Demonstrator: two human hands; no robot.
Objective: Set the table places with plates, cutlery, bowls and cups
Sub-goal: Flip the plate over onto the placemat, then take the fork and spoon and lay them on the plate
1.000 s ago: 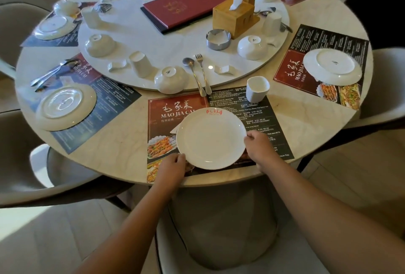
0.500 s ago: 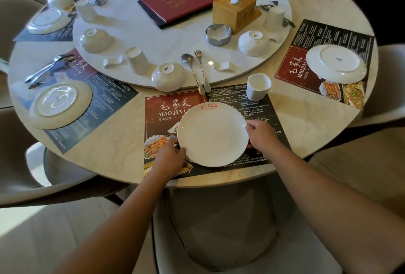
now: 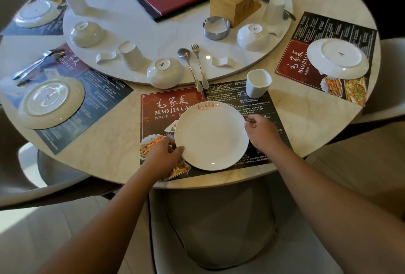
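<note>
Both hands are apart, one on each side of the white plate (image 3: 211, 135), and each is clamped on its rim. The left hand (image 3: 163, 157) has its thumb over the near-left edge, with its fingers curled out of sight under the plate. The right hand (image 3: 262, 134) pinches the right edge; how far its fingertips reach underneath cannot be made out.

The plate lies right way up between the hands on a printed placemat (image 3: 175, 103). It covers the middle of the mat, and the left hand hides part of the food pictures at the mat's near-left corner.

Just beyond the right hand an upright cup (image 3: 258, 83) stands on the mat's far edge. Beyond the plate, a spoon (image 3: 190, 70) and fork (image 3: 200, 65) lie side by side on the turntable (image 3: 153, 39), their handle ends overhanging its rim. An upturned bowl (image 3: 165, 73) sits beyond the left hand.

Far to the left of the left hand the settings are blurred. The far side of the table (image 3: 105, 153) is cut off by the top of the frame.
</note>
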